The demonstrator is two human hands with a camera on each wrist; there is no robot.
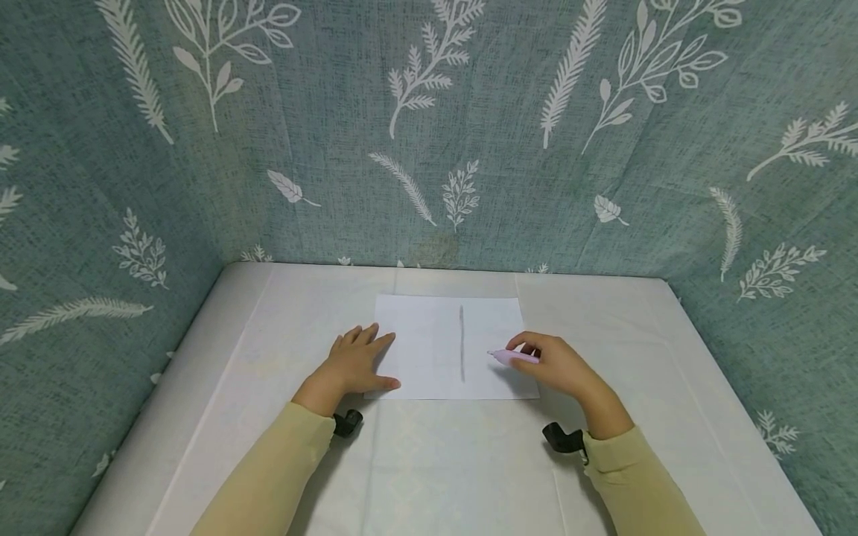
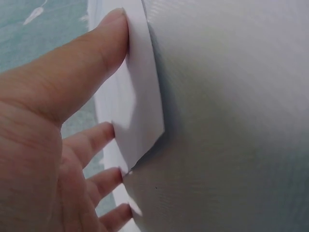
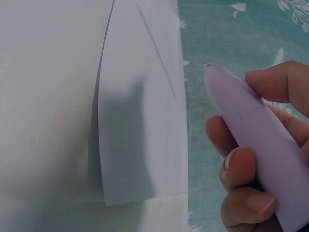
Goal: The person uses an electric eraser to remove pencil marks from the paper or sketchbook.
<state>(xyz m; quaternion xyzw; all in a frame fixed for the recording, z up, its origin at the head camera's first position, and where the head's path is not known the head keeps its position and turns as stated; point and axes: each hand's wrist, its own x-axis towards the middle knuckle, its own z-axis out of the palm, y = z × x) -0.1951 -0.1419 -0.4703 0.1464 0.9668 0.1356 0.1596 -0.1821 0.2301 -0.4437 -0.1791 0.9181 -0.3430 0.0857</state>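
Note:
A white sheet of paper (image 1: 418, 346) lies flat on the table, with a thin grey upright line (image 1: 462, 344) a little right of its middle. My left hand (image 1: 355, 363) rests at the sheet's left edge, fingers spread and thumb near the lower corner. Over the right part of the paper, my right hand (image 1: 561, 365) holds a thick lilac pen-shaped tool (image 3: 260, 130) between thumb and fingers. Its small tip points left toward the line, and the tool casts a shadow on the sheet. In the right wrist view the tip stands apart from the paper.
A white cloth (image 1: 442, 469) covers the table. Behind it and at both sides hangs a teal fabric (image 1: 335, 171) with white leaf prints. Black wrist devices (image 1: 563, 439) sit by the cuffs of both pale yellow sleeves (image 1: 637, 484).

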